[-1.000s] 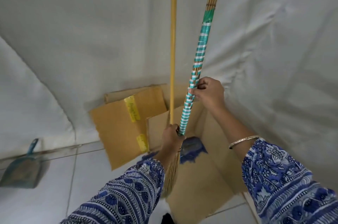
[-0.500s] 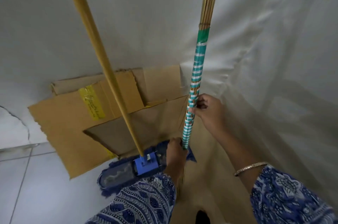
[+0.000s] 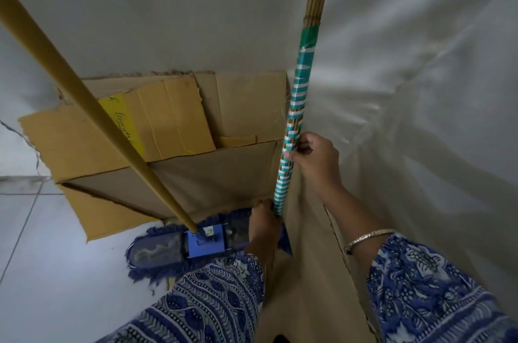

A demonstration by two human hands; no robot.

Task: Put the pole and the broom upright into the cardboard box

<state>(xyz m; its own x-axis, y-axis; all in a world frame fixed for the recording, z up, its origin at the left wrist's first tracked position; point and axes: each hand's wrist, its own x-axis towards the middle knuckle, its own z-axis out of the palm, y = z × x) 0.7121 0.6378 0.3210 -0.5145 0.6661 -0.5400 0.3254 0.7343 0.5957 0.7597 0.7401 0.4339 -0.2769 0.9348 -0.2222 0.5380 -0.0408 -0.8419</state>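
The broom has a handle wrapped in teal and white tape and stands almost upright beside the white sheet. My right hand grips its handle midway. My left hand grips it lower, where the wrap ends; the bristles are hidden behind my arm. The yellow wooden pole leans to the upper left, free of both hands, ending in a blue mop head on the floor in front of the cardboard box. The box is open with flaps spread.
A white sheet covers the wall behind and to the right. White floor tiles lie at the left. The box's left flap carries yellow tape and juts over the floor.
The view has tilted down and closed in on the box. The pole leans further left. Both hands keep their hold on the broom, now nearer the box's right corner.
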